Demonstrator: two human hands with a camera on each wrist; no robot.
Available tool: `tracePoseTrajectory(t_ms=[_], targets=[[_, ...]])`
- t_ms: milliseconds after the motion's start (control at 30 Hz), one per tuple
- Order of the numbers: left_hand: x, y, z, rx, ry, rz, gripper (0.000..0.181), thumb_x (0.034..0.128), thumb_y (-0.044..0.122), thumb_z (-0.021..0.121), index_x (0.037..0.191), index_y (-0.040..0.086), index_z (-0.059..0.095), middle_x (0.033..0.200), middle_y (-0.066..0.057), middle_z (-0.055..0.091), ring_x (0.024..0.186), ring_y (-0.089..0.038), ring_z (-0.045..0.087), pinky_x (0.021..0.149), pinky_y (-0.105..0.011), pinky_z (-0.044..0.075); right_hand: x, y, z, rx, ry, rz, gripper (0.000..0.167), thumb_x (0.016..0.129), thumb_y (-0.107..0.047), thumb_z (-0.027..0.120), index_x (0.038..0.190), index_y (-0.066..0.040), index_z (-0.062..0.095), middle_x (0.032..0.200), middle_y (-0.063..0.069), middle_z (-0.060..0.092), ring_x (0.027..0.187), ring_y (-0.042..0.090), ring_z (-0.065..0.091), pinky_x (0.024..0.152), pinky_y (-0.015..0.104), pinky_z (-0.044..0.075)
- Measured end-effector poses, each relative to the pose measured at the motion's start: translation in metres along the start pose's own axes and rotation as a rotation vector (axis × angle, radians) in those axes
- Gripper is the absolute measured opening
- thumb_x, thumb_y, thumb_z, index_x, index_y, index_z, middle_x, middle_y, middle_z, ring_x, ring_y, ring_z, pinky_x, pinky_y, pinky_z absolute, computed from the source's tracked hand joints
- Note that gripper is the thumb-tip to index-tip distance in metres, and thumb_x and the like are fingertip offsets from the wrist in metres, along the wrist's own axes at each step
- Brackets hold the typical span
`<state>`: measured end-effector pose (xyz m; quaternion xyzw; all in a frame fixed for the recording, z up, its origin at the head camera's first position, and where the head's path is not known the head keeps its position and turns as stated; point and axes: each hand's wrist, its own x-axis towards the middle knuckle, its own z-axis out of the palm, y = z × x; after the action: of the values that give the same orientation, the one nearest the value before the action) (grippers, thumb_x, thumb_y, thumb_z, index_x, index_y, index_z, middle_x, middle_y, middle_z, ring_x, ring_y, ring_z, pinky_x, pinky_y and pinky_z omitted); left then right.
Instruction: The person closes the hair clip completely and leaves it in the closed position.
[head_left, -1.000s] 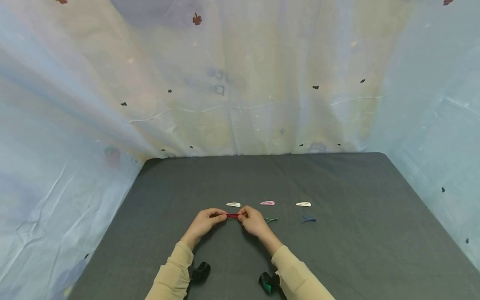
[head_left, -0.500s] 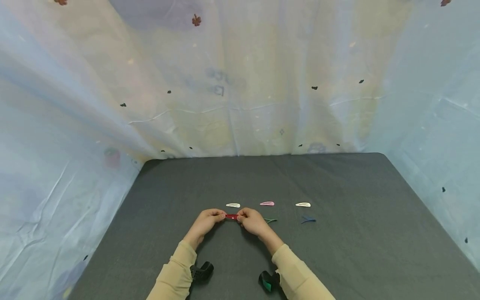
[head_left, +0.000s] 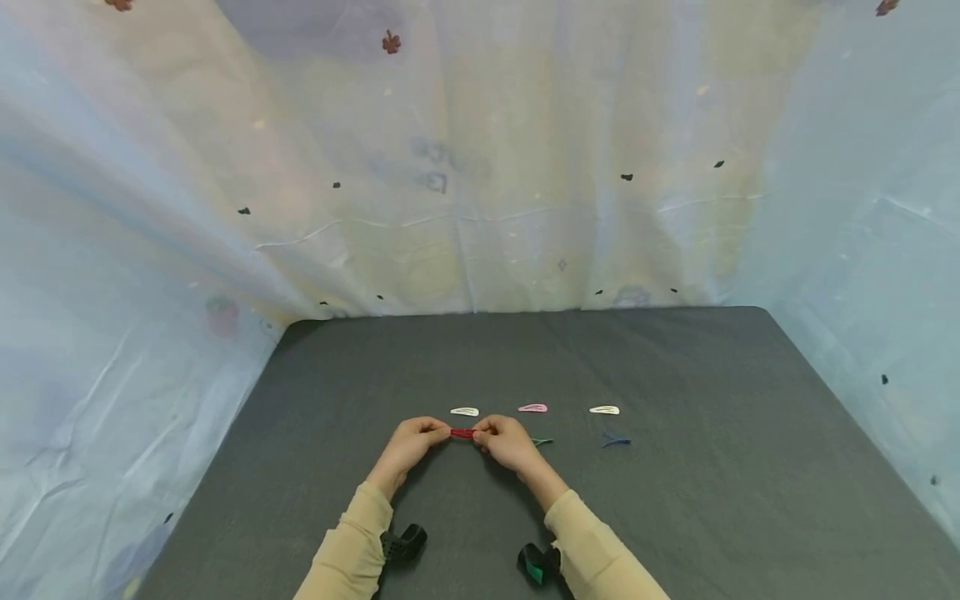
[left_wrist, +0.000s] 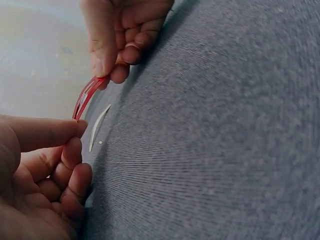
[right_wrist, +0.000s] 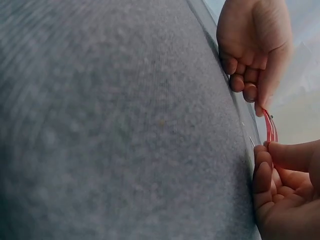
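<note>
A red snap hair clip (head_left: 462,433) is held level between both hands, just above the dark cloth. My left hand (head_left: 408,447) pinches one end of it between thumb and fingers. The other end is pinched by my right hand (head_left: 510,444). Seen from the left wrist, the red clip (left_wrist: 85,97) looks bowed, with slits between its strips. In the right wrist view the same clip (right_wrist: 270,127) spans the two thumbs. A white snap clip (head_left: 465,412) lies just beyond the hands. Part of a green clip (head_left: 543,441) shows beside the right hand.
A pink snap clip (head_left: 533,408) and a cream snap clip (head_left: 604,410) lie in a row with the white one. Nearer lies a blue forked clip (head_left: 617,439). The grey cloth-covered table (head_left: 675,500) meets a hanging patterned curtain (head_left: 510,208) behind.
The red clip has tilted slightly between the fingers, its face catching light half a second ago and looking darker now. Both hands stay almost in place, still pinching its ends.
</note>
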<state>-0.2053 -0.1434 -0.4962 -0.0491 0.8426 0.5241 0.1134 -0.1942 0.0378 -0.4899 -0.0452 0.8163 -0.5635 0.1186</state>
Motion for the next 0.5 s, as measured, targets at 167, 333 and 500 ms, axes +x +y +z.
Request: tracePoseTrajectory(t_ms=[167, 333, 500], targets=[[0.0002, -0.0017, 0.0015, 0.017, 0.022, 0.033, 0.013, 0.083, 0.017, 0.068, 0.088, 0.006, 0.07, 0.083, -0.003, 0.067, 0.072, -0.012, 0.052, 0.066, -0.026, 0.039, 0.0019, 0.0019, 0.0009, 0.079, 0.027, -0.011, 0.013, 0.085, -0.001, 0.059, 0.096, 0.006, 0.058, 0.075, 0.011, 0.063, 0.061, 0.009, 0.051, 0.056, 0.02, 0.042], [-0.0012, -0.0024, 0.0031, -0.037, 0.004, 0.078, 0.017, 0.0756, 0.006, 0.073, 0.091, 0.002, 0.067, 0.076, -0.004, 0.068, 0.066, -0.009, 0.055, 0.064, -0.024, 0.042, 0.0028, 0.0025, 0.0022, 0.105, 0.035, -0.004, 0.014, 0.084, 0.001, 0.06, 0.096, 0.006, 0.054, 0.074, 0.011, 0.062, 0.059, 0.009, 0.05, 0.055, 0.021, 0.041], [-0.002, -0.0047, 0.004, 0.026, 0.042, 0.141, 0.019, 0.0716, 0.002, 0.074, 0.089, 0.003, 0.067, 0.069, -0.002, 0.064, 0.058, -0.007, 0.049, 0.056, -0.021, 0.039, 0.0027, 0.0018, 0.0033, 0.073, 0.038, -0.01, 0.01, 0.086, 0.001, 0.058, 0.095, 0.006, 0.056, 0.076, 0.014, 0.063, 0.06, 0.01, 0.05, 0.055, 0.021, 0.039]])
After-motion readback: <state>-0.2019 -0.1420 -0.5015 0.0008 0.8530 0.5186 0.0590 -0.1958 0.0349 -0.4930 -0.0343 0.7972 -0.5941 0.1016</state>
